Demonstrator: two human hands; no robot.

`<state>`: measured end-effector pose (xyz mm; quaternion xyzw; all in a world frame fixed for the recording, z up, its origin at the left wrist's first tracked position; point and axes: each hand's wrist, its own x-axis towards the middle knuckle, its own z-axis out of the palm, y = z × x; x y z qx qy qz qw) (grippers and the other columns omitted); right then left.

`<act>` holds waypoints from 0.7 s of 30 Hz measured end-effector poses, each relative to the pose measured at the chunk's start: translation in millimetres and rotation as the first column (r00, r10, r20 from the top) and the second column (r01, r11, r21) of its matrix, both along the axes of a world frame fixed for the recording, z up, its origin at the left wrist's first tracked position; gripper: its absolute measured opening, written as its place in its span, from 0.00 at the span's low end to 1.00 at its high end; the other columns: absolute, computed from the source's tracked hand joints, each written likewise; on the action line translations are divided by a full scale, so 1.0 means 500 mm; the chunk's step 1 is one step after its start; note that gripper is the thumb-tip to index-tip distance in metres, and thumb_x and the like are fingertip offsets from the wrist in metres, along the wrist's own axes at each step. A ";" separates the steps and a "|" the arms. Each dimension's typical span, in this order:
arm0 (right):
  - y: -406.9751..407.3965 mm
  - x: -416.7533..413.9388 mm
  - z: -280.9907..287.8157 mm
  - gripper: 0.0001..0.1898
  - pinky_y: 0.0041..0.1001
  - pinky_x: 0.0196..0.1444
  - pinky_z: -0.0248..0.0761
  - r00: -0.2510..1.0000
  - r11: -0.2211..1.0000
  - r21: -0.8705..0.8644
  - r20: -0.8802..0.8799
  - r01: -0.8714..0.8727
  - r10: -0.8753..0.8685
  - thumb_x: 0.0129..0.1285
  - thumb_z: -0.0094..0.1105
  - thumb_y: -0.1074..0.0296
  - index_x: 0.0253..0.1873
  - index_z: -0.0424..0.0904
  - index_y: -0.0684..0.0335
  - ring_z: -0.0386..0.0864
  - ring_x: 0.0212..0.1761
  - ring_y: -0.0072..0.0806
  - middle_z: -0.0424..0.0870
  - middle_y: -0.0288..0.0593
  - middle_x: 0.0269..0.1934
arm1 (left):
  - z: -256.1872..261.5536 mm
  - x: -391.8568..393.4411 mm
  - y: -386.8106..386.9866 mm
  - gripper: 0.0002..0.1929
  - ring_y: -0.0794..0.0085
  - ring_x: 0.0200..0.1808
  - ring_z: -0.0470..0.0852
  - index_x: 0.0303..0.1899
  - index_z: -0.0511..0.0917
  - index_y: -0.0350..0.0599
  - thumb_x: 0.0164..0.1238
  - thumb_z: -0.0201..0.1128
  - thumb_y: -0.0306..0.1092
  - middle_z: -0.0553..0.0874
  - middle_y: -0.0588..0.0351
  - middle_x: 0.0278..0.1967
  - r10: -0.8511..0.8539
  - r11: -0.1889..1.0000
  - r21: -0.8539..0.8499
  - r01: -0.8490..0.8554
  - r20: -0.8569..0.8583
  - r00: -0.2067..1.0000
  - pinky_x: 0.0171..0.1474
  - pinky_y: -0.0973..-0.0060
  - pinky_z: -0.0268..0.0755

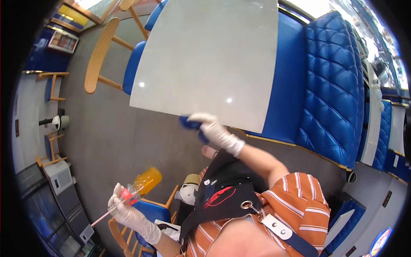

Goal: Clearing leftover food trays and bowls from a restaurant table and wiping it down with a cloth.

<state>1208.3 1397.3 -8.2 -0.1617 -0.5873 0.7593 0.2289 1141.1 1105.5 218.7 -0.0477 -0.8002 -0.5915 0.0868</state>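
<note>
My right hand (210, 130), in a white glove, holds a dark blue cloth (190, 122) at the near edge of a pale table (205, 64). The cloth is slightly blurred and partly hangs below the hand. My left hand (123, 205), gloved too, grips a clear plastic cup (131, 194) with a red label and a pink straw (101, 218). Beside the cup, in line with it, is orange-yellow liquid in a clear container (149, 180); whether it is part of the same cup I cannot tell.
A blue quilted bench (330, 86) runs along the table's right side. Wooden chairs with blue seats (135, 67) stand at its left. Near my left arm is another blue-seated chair (154, 210), with a white and beige object (189, 191) close by. Grey floor (106, 135) lies to the left.
</note>
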 end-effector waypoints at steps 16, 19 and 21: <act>0.396 0.210 -0.149 0.31 0.35 0.71 0.58 0.898 0.527 0.845 0.154 0.096 -0.411 0.45 0.41 0.89 0.53 0.83 0.59 0.69 0.67 0.45 0.76 0.52 0.61 | -0.031 0.008 -0.061 0.05 0.56 0.55 0.82 0.43 0.79 0.48 0.70 0.56 0.31 0.83 0.41 0.50 0.057 0.990 0.118 -0.071 0.120 0.991 0.60 0.57 0.75; 0.170 0.154 -0.097 0.26 0.40 0.71 0.58 0.804 0.431 0.889 0.143 0.152 -0.578 0.50 0.46 0.86 0.55 0.81 0.62 0.68 0.65 0.47 0.75 0.52 0.60 | -0.026 0.005 -0.078 0.08 0.60 0.55 0.81 0.45 0.81 0.50 0.68 0.61 0.36 0.83 0.44 0.51 0.057 0.996 0.067 -0.062 0.078 0.995 0.56 0.56 0.77; 0.059 0.061 -0.107 0.18 0.43 0.67 0.59 0.790 0.404 0.885 0.073 0.230 -0.609 0.56 0.51 0.80 0.51 0.82 0.62 0.69 0.63 0.49 0.77 0.51 0.56 | -0.027 0.002 -0.081 0.07 0.59 0.55 0.81 0.44 0.81 0.50 0.68 0.60 0.35 0.83 0.44 0.51 0.085 0.993 0.070 -0.090 0.072 0.994 0.57 0.56 0.77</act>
